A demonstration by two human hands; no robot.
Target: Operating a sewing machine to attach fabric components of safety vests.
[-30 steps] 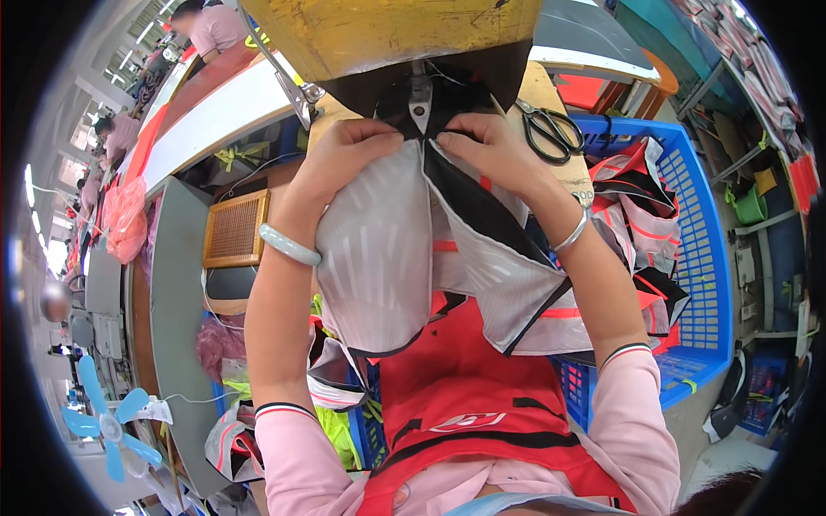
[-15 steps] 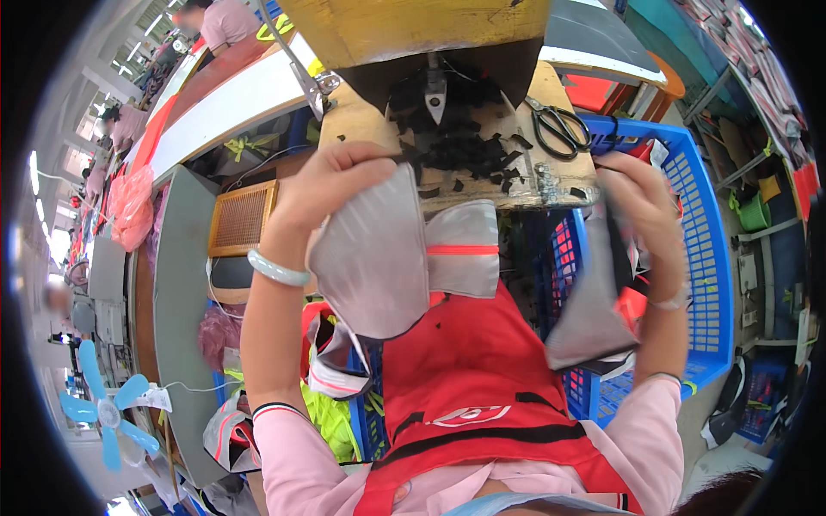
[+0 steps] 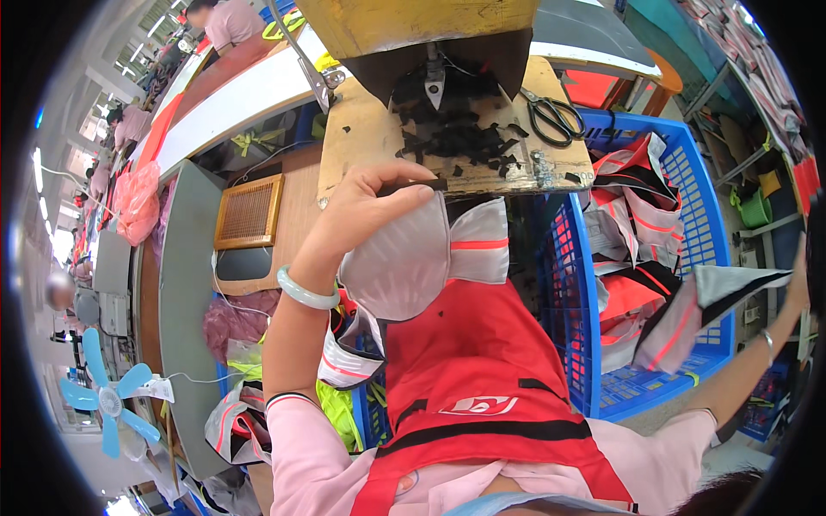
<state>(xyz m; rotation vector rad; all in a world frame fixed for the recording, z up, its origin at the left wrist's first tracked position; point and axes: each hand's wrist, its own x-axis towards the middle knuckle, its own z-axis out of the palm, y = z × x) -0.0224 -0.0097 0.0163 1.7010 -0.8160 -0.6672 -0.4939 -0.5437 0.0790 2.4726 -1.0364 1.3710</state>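
My left hand (image 3: pixel 379 202), a pale bangle on its wrist, pinches the top edge of a grey cut-fabric piece (image 3: pixel 404 267) in front of the worktable. A narrower grey flap (image 3: pixel 479 245) with a red stripe hangs beside it, over my red apron (image 3: pixel 473 361). Far to the right, at the rim of the picture, my right hand (image 3: pixel 800 273) is closed at the tip of a long grey, black and red fabric piece (image 3: pixel 673 327). That piece trails across the blue basket, its lower end blurred. The fingers of this hand show only in part.
Black scraps (image 3: pixel 460 142) litter the wooden table (image 3: pixel 361 138) under a yellow-topped machine (image 3: pixel 413 30). Black-handled scissors (image 3: pixel 555 120) lie near its right edge. The blue basket (image 3: pixel 710 228) holds several striped fabric pieces. A blue fan (image 3: pixel 109 400) stands left; another person (image 3: pixel 232 21) sits far left.
My right hand has swung outward to the right with its fabric piece, uncovering the basket's contents. My left hand has shifted slightly right, still holding the grey piece.
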